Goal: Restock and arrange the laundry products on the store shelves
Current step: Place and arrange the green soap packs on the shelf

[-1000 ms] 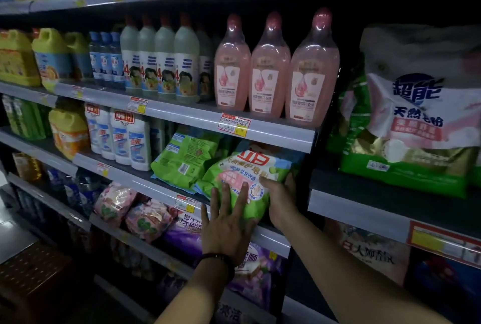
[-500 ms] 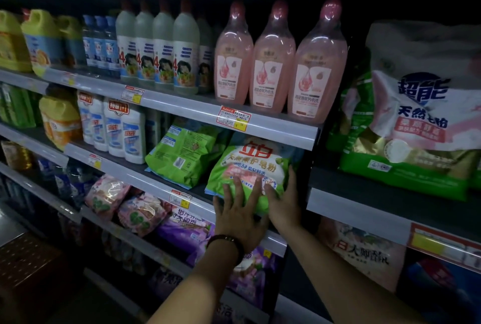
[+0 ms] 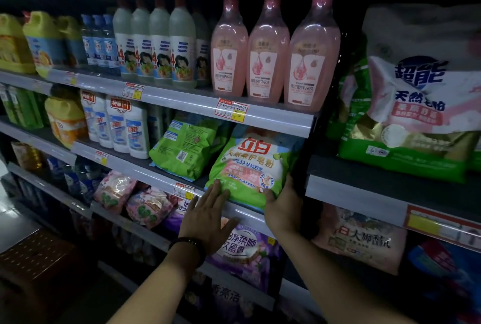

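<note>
A green soap-powder bag (image 3: 251,167) with red characters leans on the middle shelf (image 3: 145,171), at its right end against the dark upright. My right hand (image 3: 282,206) grips the bag's lower right corner, thumb on its front. My left hand (image 3: 208,213) is flat with fingers apart, its fingertips touching the bag's lower left edge over the shelf rail. Left of it a second green bag (image 3: 186,147) lies tilted with its back label showing.
Three pink bottles (image 3: 270,50) stand on the shelf above. White bottles (image 3: 122,125) stand left of the green bags. A large green and white bag (image 3: 411,104) fills the right bay. Purple bags (image 3: 244,250) sit on the shelf below.
The green bag has gone further back and more upright on the shelf. My left hand slid down from the bag's front to its lower edge. My right hand stays at the corner.
</note>
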Available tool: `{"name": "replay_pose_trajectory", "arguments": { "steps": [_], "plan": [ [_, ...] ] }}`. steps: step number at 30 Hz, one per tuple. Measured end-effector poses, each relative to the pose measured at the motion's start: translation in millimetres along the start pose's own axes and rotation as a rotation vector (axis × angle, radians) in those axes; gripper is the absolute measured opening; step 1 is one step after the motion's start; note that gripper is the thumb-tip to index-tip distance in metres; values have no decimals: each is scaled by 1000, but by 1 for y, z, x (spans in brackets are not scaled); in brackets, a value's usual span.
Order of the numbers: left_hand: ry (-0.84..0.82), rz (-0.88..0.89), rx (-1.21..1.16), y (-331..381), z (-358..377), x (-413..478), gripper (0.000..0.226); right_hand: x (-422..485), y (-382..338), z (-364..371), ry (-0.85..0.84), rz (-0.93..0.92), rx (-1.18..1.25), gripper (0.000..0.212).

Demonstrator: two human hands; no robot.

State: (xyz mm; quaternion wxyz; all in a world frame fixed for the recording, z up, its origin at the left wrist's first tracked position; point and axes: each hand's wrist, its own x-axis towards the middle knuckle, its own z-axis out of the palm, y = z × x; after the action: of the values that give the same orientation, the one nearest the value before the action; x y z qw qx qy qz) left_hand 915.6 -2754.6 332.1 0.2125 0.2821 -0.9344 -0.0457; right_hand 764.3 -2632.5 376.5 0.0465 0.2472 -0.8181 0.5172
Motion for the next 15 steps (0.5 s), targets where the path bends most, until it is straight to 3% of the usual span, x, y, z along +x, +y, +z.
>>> {"name": "replay_pose_trajectory", "arguments": {
  "steps": [3, 5, 7, 9, 11, 15],
  "plan": [
    [-52, 9, -2, 0, -14, 4, 97, -26, -8, -7, 137, -139, -155, 76],
    [-45, -3, -75, -1, -29, 13, 87, -41, -17, -13, 224, -361, -226, 60],
    [-8, -42, -185, -10, -39, 19, 71, -50, -30, -7, 86, -492, -147, 39],
    [57, -78, -189, -21, -43, 21, 62, -51, -48, 9, -130, -453, -52, 28],
    [90, -100, -177, -30, -44, 23, 70, -44, -65, 31, -219, -360, 20, 24],
    [13, -155, -248, -51, -30, 35, 93, -23, -105, 68, -388, -111, 212, 37]
  ]
}}
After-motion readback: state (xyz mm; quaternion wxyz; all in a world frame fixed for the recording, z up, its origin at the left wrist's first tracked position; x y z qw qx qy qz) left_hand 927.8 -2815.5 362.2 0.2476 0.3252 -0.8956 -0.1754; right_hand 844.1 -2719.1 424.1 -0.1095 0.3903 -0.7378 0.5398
